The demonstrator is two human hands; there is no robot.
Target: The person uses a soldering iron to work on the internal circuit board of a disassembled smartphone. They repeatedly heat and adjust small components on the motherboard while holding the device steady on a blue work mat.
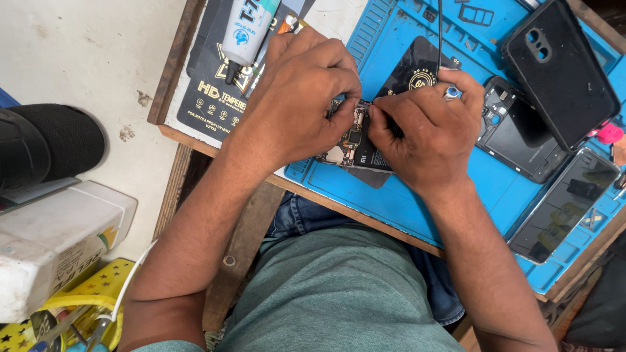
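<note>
An opened phone with its circuit board and black battery showing lies on the blue work mat near the table's front edge. My left hand covers its left end, fingers curled and pressing on the board. Fingertips of my right hand pinch at the phone's middle, just right of the left thumb. Most of the phone is hidden under both hands. A thin black cable runs up from behind my right hand.
A glue tube lies on dark screen-protector packets at the upper left. On the mat's right side sit a black back cover, a phone frame and a glass screen. Left of the table are a white container and yellow basket.
</note>
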